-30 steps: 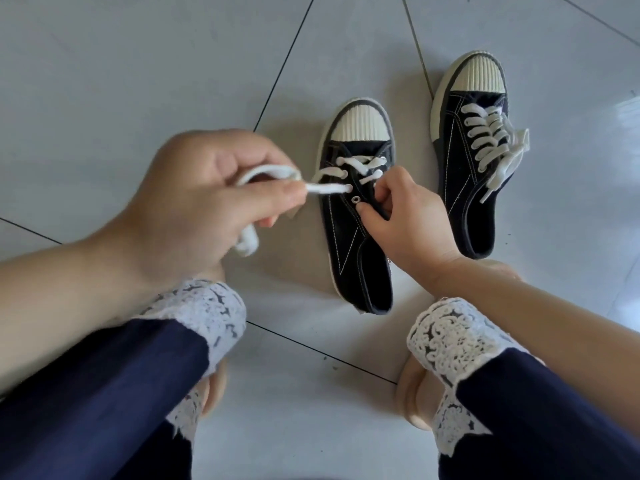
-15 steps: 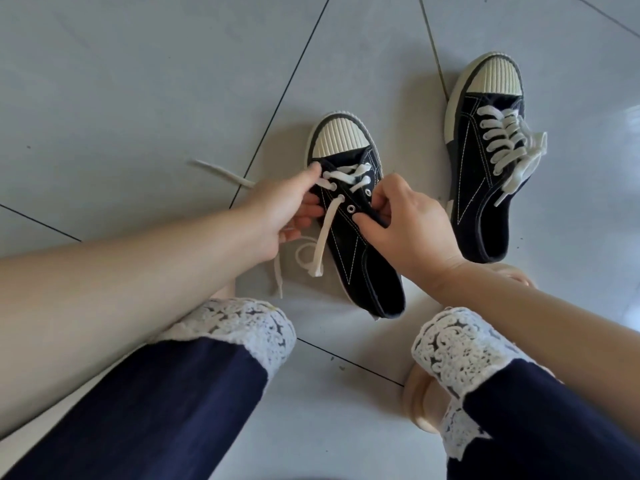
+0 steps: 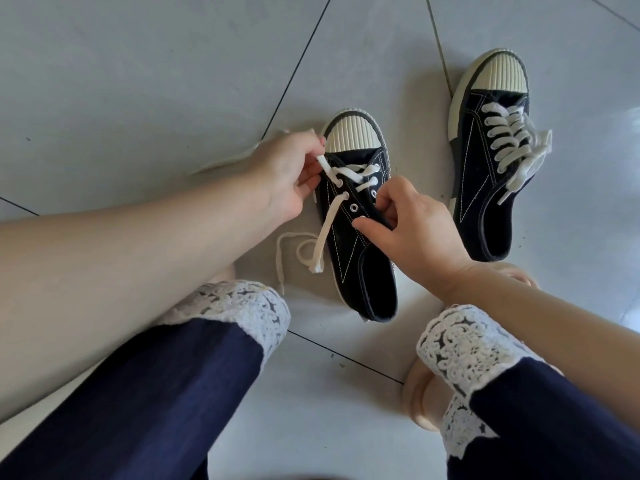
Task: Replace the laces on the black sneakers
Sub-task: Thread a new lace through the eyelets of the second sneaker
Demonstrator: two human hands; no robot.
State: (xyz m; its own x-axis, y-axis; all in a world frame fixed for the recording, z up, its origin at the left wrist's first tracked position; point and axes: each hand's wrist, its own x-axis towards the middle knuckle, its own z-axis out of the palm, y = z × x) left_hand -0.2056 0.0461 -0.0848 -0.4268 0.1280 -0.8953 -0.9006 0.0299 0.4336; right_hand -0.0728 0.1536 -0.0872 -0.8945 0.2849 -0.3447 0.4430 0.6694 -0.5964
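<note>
Sneaker lacing, head view. Partly laced black sneaker (image 3: 349, 247) lies at the centre of the frame on the grey tiled floor (image 3: 138, 81), its ribbed cream toe cap pointing toward the top. White lace (image 3: 328, 226) crosses the two eyelet rows nearest the toe. One flat end leaves a left-side eyelet, runs down beside the shoe and rests on the floor, next to a thinner looped strand. Left hand (image 3: 287, 174), just left of the toe cap, pinches the lace between thumb and fingertips above the upper left eyelet. Right hand (image 3: 415, 237) grips the sneaker's eyelet edge, with the thumb on the outer panel and the fingers curled into the opening. Second black sneaker (image 3: 485, 202), upper right and apart from the first, is fully laced in white, its loose ends trailing to the right. Navy trouser legs (image 3: 156, 393) with white lace-work cuffs fill the lower frame.
</note>
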